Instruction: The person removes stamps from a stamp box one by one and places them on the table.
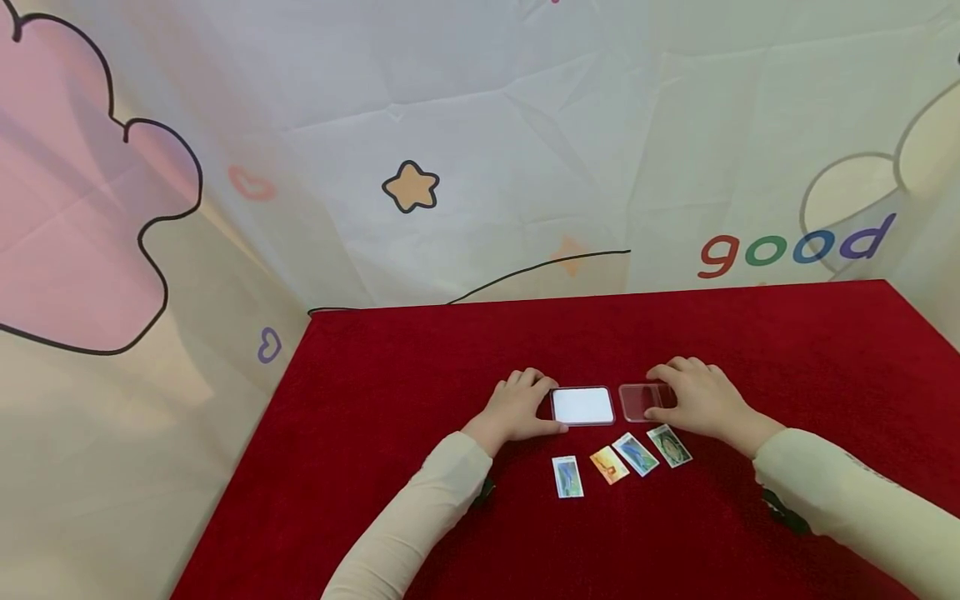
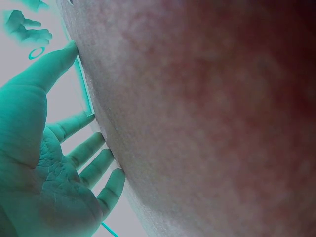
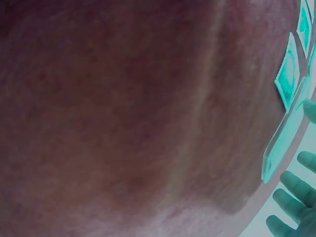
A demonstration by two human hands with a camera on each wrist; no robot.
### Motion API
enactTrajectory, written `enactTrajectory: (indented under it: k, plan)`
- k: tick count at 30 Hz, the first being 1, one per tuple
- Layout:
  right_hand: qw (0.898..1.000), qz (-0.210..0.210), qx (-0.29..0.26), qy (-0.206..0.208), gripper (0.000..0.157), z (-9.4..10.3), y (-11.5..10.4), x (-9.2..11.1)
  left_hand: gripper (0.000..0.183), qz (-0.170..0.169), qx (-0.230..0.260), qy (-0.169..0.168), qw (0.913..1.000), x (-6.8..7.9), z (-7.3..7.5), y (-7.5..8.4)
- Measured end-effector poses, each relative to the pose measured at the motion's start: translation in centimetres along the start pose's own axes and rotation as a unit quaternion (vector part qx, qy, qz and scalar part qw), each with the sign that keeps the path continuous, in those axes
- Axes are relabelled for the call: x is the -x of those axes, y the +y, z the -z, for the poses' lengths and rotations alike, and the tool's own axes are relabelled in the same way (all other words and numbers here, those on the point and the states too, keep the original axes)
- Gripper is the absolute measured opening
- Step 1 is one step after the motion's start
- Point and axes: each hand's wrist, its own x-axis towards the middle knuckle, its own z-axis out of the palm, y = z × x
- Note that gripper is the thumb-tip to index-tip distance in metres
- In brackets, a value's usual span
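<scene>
My left hand point(image 1: 517, 406) lies at the left end of a flat clear case point(image 1: 614, 408) with a white insert point(image 1: 583, 406). Its thumb and index fingertips point(image 2: 90, 116) are right at two corners of the case, the fingers nearly straight. To the right, a clear plastic lid point(image 1: 633, 402) lies flat on the red cloth. My right hand point(image 1: 701, 398) spans the lid's right end, its thumb over the near edge and its fingers spread loosely beyond the far side. Several small picture stamps point(image 1: 636, 454) lie in front of the case and lid.
A red cloth point(image 1: 420, 367) covers the table. Behind it hangs a pale printed backdrop point(image 1: 487, 167) with a star and the word "good". One stamp point(image 1: 567, 477) lies apart on the left; an orange one point(image 1: 609, 465) sits close to the others.
</scene>
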Motion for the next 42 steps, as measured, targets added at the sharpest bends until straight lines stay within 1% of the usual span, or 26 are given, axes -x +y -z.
enactTrajectory:
  k: [5, 20, 30, 35, 42]
  plan:
    - [1.000, -0.007, -0.007, -0.003, 0.055, -0.3, 0.5, 0.3, 0.062, -0.001, 0.001, 0.000, 1.0000, 0.0, 0.0, 0.0]
    - [0.999, -0.012, -0.041, -0.004, 0.059, -0.9, 1.8, 0.8, 0.061, -0.001, 0.003, 0.002, 1.0000, 0.0, 0.1, 0.1]
    - [0.997, 0.000, -0.076, -0.010, 0.062, -1.3, 2.9, 1.0, 0.062, 0.000, 0.004, 0.000, 1.0000, 0.0, 0.1, 0.1]
    - [0.995, -0.001, -0.097, -0.013, 0.065, -1.3, 3.3, 1.2, 0.062, 0.000, 0.004, 0.000, 1.0000, 0.0, 0.1, 0.1]
    - [0.995, 0.000, -0.096, -0.016, 0.067, -1.3, 3.5, 1.2, 0.062, 0.003, 0.005, -0.003, 1.0000, 0.0, 0.1, 0.1]
